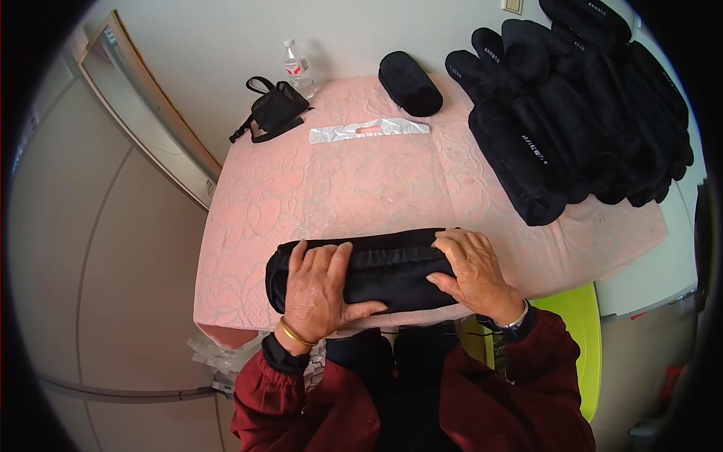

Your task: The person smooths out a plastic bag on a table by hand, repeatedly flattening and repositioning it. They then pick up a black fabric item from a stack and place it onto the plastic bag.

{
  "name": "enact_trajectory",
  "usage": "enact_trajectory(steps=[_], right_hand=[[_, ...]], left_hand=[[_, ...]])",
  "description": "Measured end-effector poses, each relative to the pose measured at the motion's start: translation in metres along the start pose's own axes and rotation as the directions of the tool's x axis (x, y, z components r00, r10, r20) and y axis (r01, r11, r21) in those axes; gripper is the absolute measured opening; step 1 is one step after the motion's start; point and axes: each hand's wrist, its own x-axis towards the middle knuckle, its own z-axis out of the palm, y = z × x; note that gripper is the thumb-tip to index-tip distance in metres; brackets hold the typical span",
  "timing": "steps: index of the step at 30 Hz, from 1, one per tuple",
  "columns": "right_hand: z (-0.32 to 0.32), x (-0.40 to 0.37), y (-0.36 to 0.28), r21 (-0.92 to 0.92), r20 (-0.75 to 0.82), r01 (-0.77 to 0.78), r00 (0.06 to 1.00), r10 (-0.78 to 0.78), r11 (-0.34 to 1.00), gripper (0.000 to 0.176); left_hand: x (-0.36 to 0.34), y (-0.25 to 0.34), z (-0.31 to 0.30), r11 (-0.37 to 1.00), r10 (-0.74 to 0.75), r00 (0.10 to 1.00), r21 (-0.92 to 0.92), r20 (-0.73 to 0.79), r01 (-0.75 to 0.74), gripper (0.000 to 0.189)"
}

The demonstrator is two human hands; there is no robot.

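A black plush bolster pillow (399, 285) lies lengthwise across the near edge of the pink-covered table, with a gathered seam running along its top. My left hand (316, 290) grips its left part, fingers over the top and thumb along the near side. Around the right end is my right hand (476, 275), fingers on the far side and thumb pressing the top. The bolster's underside is hidden.
Many similar black bolsters (580, 120) are piled at the right, and one more bolster (410, 83) lies at the back. A silvery plastic strip (369, 130), a black bag (279, 107) and a clear bottle (298, 71) are on the pink tablecloth (256, 188). Beside my right arm is a green chair (584, 339).
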Motion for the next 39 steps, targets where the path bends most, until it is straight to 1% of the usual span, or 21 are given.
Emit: enact_trajectory(steps=[3, 4, 7, 8, 11, 12, 15, 16, 20, 23, 24, 25, 26, 27, 28, 31, 32, 35, 36, 38, 39], right_hand=[[0.005, -0.007, 0.004, 0.058, -0.004, -0.039, 0.999, 0.039, 0.998, 0.051], [0.006, -0.009, 0.006, 0.063, -0.003, -0.044, 0.999, 0.044, 0.997, 0.051], [0.01, -0.016, 0.012, 0.15, 0.038, -0.07, 0.997, 0.065, 0.986, 0.05], [0.011, -0.018, 0.013, 0.152, 0.038, -0.067, 0.997, 0.062, 0.986, 0.05], [0.009, -0.024, 0.014, 0.137, 0.08, -0.074, 0.995, 0.063, 0.988, 0.052], [0.008, -0.026, 0.014, 0.134, 0.074, -0.073, 0.995, 0.063, 0.988, 0.052], [0.009, -0.035, 0.011, 0.131, 0.067, -0.085, 0.995, 0.077, 0.988, 0.053], [0.009, -0.038, 0.008, 0.127, 0.058, -0.081, 0.996, 0.074, 0.989, 0.053], [0.004, -0.054, -0.004, 0.157, -0.012, -0.138, 0.99, 0.142, 0.978, 0.055], [-0.009, -0.063, -0.012, 0.299, 0.006, -0.138, 0.99, 0.143, 0.944, 0.056], [-0.01, -0.065, -0.011, 0.296, -0.002, -0.134, 0.99, 0.141, 0.946, 0.056], [-0.01, -0.067, -0.008, 0.449, -0.009, -0.203, 0.973, 0.232, 0.87, 0.059], [-0.009, -0.069, -0.006, 0.59, 0.0, -0.258, 0.948, 0.319, 0.765, 0.062], [-0.009, -0.07, -0.006, 0.714, 0.025, -0.295, 0.917, 0.398, 0.635, 0.065], [-0.01, -0.069, -0.008, 0.714, 0.02, -0.288, 0.92, 0.392, 0.638, 0.065], [-0.013, -0.053, -0.018, 0.761, 0.101, -0.429, 0.82, 0.564, 0.487, 0.067], [-0.016, -0.046, -0.021, 0.762, 0.095, -0.423, 0.822, 0.561, 0.49, 0.067], [-0.034, -0.024, -0.026, 0.758, -0.174, -0.204, 0.852, 0.493, 0.62, 0.067], [-0.036, -0.019, -0.025, 0.758, -0.175, -0.203, 0.852, 0.493, 0.619, 0.067], [-0.04, -0.012, -0.02, 0.696, -0.298, -0.138, 0.837, 0.459, 0.704, 0.062], [-0.042, -0.011, -0.019, 0.658, -0.359, -0.108, 0.825, 0.437, 0.745, 0.059]], left_hand=[[-0.009, -0.016, -0.001, 0.996, -0.091, 0.995, -0.02, -0.032, 0.09, 0.092], [-0.012, -0.02, 0.0, 0.996, -0.09, 0.996, -0.019, -0.026, 0.089, 0.092], [-0.023, -0.03, 0.005, 0.984, -0.169, 0.985, -0.065, -0.039, 0.167, 0.092], [-0.028, -0.033, 0.005, 0.983, -0.172, 0.984, -0.063, -0.04, 0.17, 0.092], [-0.041, -0.041, 0.006, 0.945, -0.29, 0.957, -0.164, -0.01, 0.285, 0.089], [-0.045, -0.043, 0.009, 0.946, -0.285, 0.958, -0.163, -0.014, 0.279, 0.089], [-0.059, -0.045, 0.015, 0.897, -0.359, 0.931, -0.302, -0.074, 0.322, 0.087], [-0.063, -0.043, 0.015, 0.901, -0.353, 0.932, -0.298, -0.082, 0.315, 0.087], [-0.081, -0.033, 0.012, 0.932, -0.269, 0.945, -0.297, -0.187, 0.206, 0.08], [-0.096, -0.024, 0.005, 0.911, -0.306, 0.91, -0.363, -0.281, 0.195, 0.067], [-0.098, -0.022, 0.004, 0.914, -0.3, 0.91, -0.359, -0.286, 0.188, 0.067], [-0.101, -0.021, 0.003, 0.802, -0.45, 0.863, -0.53, -0.229, 0.278, 0.065], [-0.102, -0.019, 0.002, 0.649, -0.581, 0.801, -0.675, -0.143, 0.35, 0.065], [-0.104, -0.018, 0.001, 0.464, -0.685, 0.728, -0.79, -0.034, 0.4, 0.065], [-0.102, -0.015, -0.001, 0.469, -0.685, 0.727, -0.79, -0.043, 0.395, 0.065], [-0.086, -0.006, -0.011, 0.459, -0.667, 0.745, -0.789, -0.002, 0.409, 0.07], [-0.08, -0.006, -0.016, 0.463, -0.666, 0.746, -0.789, -0.008, 0.405, 0.07], [-0.059, -0.006, -0.032, 0.566, -0.591, 0.777, -0.797, -0.217, 0.208, 0.066], [-0.055, -0.007, -0.034, 0.568, -0.591, 0.777, -0.797, -0.218, 0.208, 0.066], [-0.045, -0.011, -0.038, 0.677, -0.446, 0.793, -0.736, -0.415, -0.005, 0.062], [-0.042, -0.012, -0.038, 0.716, -0.364, 0.781, -0.689, -0.507, -0.114, 0.059]])
